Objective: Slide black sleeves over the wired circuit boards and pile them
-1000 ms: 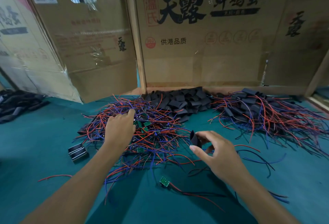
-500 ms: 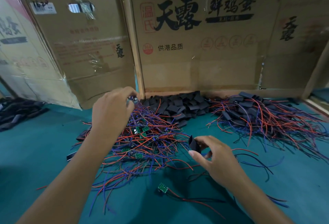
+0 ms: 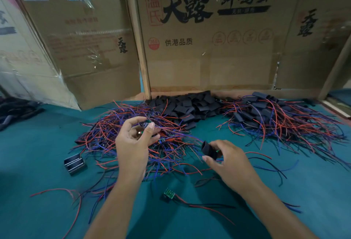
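Left hand (image 3: 133, 143) pinches a small green wired circuit board (image 3: 145, 124) above the red-and-blue wire heap (image 3: 133, 136); right hand (image 3: 226, 160) pinches a short black tubular sleeve (image 3: 209, 149), its open mouth tilted up-left toward the board, hands near, not touching.

The left hand (image 3: 133, 143) pinches something small near its fingertips — blurred, so whether it is a circuit board cannot be told. The black sleeve (image 3: 209, 149) is partly covered by the right hand (image 3: 228, 161). At the left edge, a dark heap (image 3: 17, 109) is cut off. Both forearms run out of the bottom edge. Boards inside the tangled wire pile (image 3: 136, 136) are mostly buried — too small to count.
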